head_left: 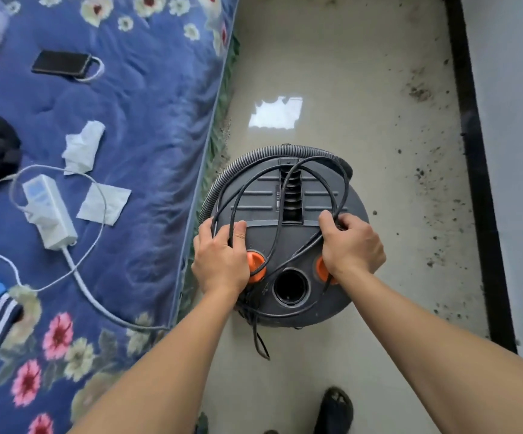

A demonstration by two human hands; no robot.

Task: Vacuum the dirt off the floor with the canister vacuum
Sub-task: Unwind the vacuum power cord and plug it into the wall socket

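While the canister vacuum [285,242] stands on the pale floor [332,73] beside a floral mattress [147,120], both hands work its black power cord [285,183], likely uncoiling it. Left hand [221,261] curls around one loop; right hand [352,245] grips another. Dirt [419,92] lies scattered along the far wall.

Single head-mounted wide-angle view, directed steeply downward from standing height. Both forearms enter from the bottom edge; the canister vacuum [285,233] sits near frame centre at arm's reach. The bed [113,151] fills the left side, the floor [363,104] the right. Straight edges curve near the borders.
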